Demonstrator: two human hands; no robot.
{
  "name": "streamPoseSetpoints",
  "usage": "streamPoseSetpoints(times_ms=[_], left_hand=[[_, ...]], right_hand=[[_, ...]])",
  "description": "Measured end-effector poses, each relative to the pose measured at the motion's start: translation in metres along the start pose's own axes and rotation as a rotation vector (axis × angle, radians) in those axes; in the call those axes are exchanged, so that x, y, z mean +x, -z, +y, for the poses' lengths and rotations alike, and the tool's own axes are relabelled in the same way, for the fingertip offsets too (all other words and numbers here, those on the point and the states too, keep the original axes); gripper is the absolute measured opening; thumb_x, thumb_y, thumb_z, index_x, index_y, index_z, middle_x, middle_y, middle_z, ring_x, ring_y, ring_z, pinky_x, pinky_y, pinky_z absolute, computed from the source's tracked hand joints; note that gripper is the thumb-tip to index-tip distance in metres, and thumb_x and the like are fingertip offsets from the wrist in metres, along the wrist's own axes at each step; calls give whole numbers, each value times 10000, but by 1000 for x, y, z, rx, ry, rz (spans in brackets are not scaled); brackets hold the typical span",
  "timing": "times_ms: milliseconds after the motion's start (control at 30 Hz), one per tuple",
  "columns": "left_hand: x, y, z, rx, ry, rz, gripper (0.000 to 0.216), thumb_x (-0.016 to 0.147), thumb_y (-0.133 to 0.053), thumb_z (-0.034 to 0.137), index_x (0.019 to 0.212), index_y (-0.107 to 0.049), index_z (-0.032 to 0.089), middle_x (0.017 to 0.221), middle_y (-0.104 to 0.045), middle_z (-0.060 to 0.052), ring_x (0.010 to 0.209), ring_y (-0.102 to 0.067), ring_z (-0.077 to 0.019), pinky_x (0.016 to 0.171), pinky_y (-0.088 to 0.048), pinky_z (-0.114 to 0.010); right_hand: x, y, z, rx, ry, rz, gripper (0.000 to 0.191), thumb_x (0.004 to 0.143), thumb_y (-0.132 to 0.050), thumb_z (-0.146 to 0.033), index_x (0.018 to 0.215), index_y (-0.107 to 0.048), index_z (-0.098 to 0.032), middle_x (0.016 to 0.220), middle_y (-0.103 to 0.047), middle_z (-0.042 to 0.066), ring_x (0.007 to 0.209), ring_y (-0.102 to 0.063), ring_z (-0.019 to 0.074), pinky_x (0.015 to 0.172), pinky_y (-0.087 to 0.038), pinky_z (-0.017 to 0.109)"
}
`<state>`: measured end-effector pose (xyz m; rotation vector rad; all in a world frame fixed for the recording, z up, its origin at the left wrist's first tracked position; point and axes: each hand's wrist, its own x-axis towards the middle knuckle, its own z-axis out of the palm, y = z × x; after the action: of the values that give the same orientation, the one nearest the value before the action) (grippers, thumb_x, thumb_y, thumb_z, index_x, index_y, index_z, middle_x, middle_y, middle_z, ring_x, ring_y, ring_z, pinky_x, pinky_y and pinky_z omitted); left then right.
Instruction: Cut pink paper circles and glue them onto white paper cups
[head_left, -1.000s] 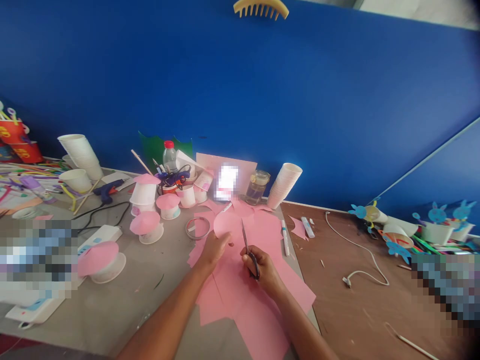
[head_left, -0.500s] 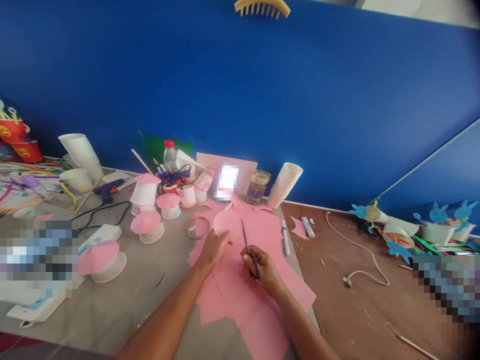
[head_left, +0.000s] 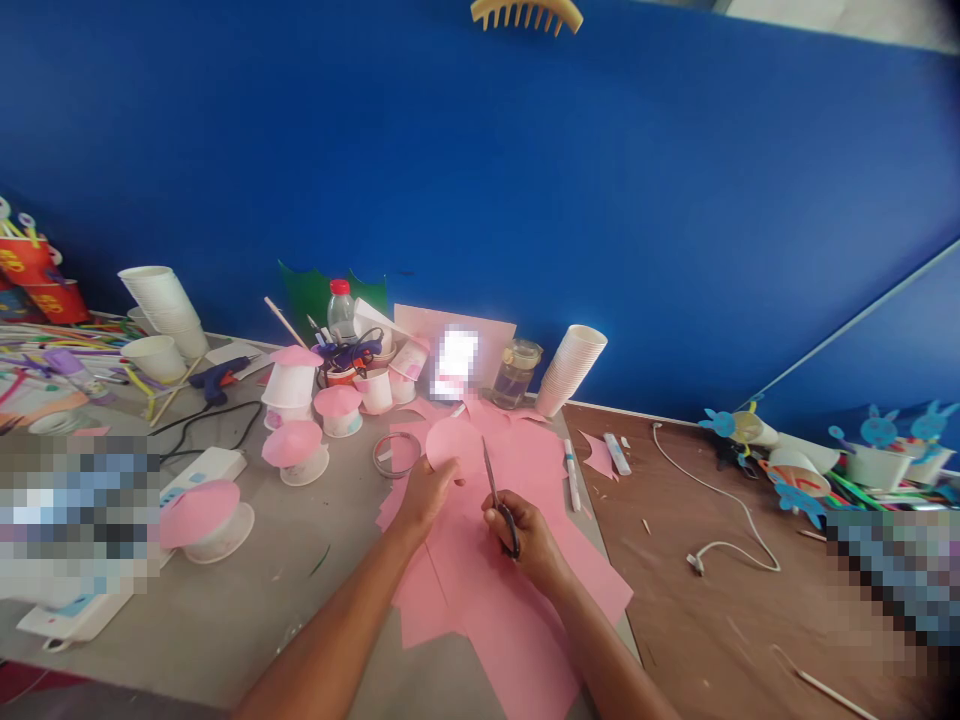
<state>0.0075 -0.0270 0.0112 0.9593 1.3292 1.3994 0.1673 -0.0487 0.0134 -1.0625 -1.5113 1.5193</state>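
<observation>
Here's the left hand (head_left: 431,492), thumb and fingers pinched on the near rim of a round pink piece (head_left: 452,440), leaving most of its curve exposed, likely so the outline can be reached. That piece sits over pink sheets (head_left: 517,625), midway along the grey worktop (head_left: 345,540), between its near and far edges. And the right hand (head_left: 525,535)! It's closed around the handles of the scissors (head_left: 491,478), blades aimed at the far edge, just beside the round piece; whether they touch paper, one can't tell. That forward angle probably keeps the points away from the left hand. Toward the far edge, a lit screen (head_left: 456,360) leans before a pink card (head_left: 491,330), seemingly propped for viewing. Over by the right edge lies a white marker (head_left: 572,478), out of the scissors' way yet near the right hand.
</observation>
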Motion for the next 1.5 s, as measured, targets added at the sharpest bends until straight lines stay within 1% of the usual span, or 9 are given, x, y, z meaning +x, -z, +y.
streamPoseSetpoints(times_ms=[233,433,533,667,800,967,1100,1300,1500], left_hand=[[5,2,-9,-10,-15,44,155,662,-570,265,547,-530,170,570,-541,11,591,-488,-129,586,-397,-248],[1,0,-4,-47,0,14,147,659,-609,299,609,-552,173,598,-538,21,606,-473,-129,606,-415,-254],[-1,-1,-2,-50,1,3,181,655,-615,322,586,-535,175,582,-522,24,594,-460,-128,600,-406,-259],[-1,-2,-1,-47,6,16,189,656,-609,319,576,-514,176,574,-509,30,586,-451,-122,597,-390,-256],[-5,-5,2,-46,26,30,169,651,-606,319,600,-535,174,590,-528,29,596,-468,-123,592,-386,-249],[-7,-8,4,-72,43,13,186,646,-607,339,587,-540,176,581,-530,23,603,-501,-136,633,-416,-267],[-9,-10,3,-83,33,-3,187,654,-591,330,572,-514,180,575,-519,18,598,-498,-135,632,-431,-263],[-13,-13,3,-59,55,-56,194,671,-584,332,578,-508,180,569,-494,28,583,-500,-126,622,-420,-252],[-14,-15,2,-100,70,-80,195,662,-598,343,592,-515,182,569,-496,35,580,-522,-136,650,-429,-271]], right_hand=[[0,-1,0,12,-7,1,380,753,-615,-554,742,-509,-190,467,-375,-90,423,-308,67,424,-254,210],[-1,-1,-1,13,-13,-19,366,779,-590,-547,769,-507,-190,454,-454,-78,410,-375,76,440,-305,212],[-1,-1,2,25,-23,-26,367,790,-582,-546,790,-515,-185,458,-480,-71,410,-394,77,439,-309,209],[-1,1,4,41,-36,-46,385,786,-594,-554,808,-522,-177,463,-494,-67,405,-426,82,433,-303,211],[0,1,5,55,-41,-57,391,788,-597,-560,819,-524,-177,463,-494,-67,406,-441,89,437,-305,216],[0,1,4,87,-25,-40,396,789,-592,-565,832,-518,-179,460,-489,-71,406,-438,90,448,-312,220],[-1,0,2,86,-22,-21,405,783,-589,-579,824,-509,-183,460,-486,-68,410,-422,93,451,-293,224],[-1,1,3,98,19,-21,396,802,-570,-573,843,-504,-185,482,-503,-58,435,-414,95,472,-294,224],[0,1,4,83,26,-11,402,799,-561,-582,841,-509,-186,484,-512,-52,438,-426,99,459,-288,221]])
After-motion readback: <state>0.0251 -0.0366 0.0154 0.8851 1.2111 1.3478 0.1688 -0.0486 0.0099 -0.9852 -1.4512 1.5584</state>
